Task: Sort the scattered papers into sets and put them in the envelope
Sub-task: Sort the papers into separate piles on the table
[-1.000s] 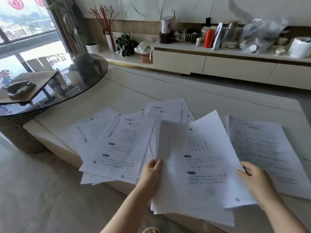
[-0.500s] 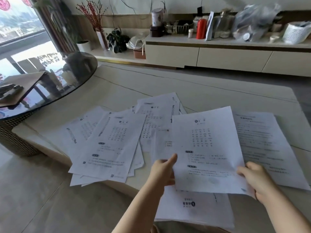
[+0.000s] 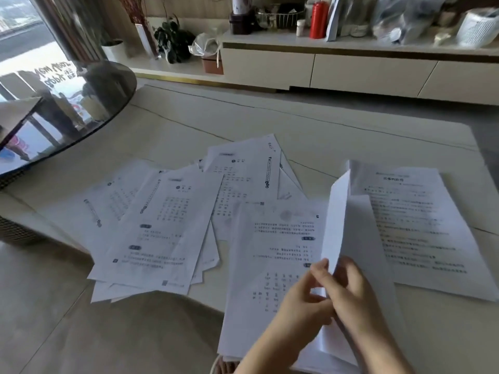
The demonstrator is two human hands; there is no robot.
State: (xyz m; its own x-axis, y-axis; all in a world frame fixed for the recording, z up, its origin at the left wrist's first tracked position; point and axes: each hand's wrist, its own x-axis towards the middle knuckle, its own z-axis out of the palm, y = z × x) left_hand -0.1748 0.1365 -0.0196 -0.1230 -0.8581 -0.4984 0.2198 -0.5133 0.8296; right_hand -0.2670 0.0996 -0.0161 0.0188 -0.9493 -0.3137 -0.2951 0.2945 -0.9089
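Worktop: pale beige stone worktop (image 3: 270,122) carrying every sheet.
Scattered papers: white printed sheets (image 3: 162,225) fanned out, overlapping, to the left of both hands.
Separate page: white text-covered sheet (image 3: 421,225) lying flat just right of the hands.
Held sheet: white page (image 3: 336,220) standing nearly edge-on, above an upside-down printed sheet (image 3: 272,252).
Right hand (image 3: 351,295): pinching the held sheet's lower edge.
Left hand (image 3: 302,300): fingers curled against the same edge, touching the right hand.

We see a red bottle (image 3: 319,20) and white basket (image 3: 478,28) on the long cabinet (image 3: 359,68), beside a round glass table (image 3: 81,109).
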